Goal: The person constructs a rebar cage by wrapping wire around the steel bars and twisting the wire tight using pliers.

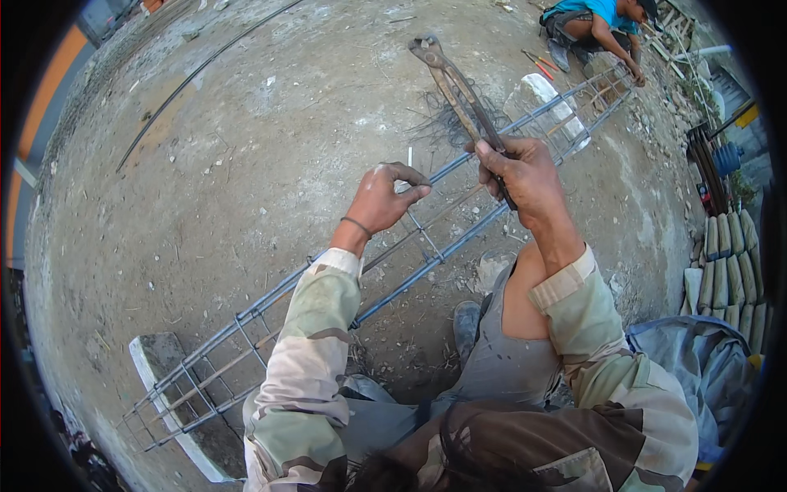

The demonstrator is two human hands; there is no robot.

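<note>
My right hand grips the handles of rusty end-cutting nippers, whose jaws point up and away from me. A long, narrow steel rebar cage runs diagonally in front of my legs, with thin stirrups crossing its lengthwise bars. At the cage's far upper bar is my left hand, thumb and forefinger brought together. Whether a thin wire lies between those fingertips is too small to tell. Beyond the cage, a loose tangle of thin tie wire rests on the ground.
Concrete blocks lie under both end portions of the cage. A co-worker crouches at its far end, hands on it, near red-handled pliers. One loose bar lies at upper left. Stacked filled bags stand right.
</note>
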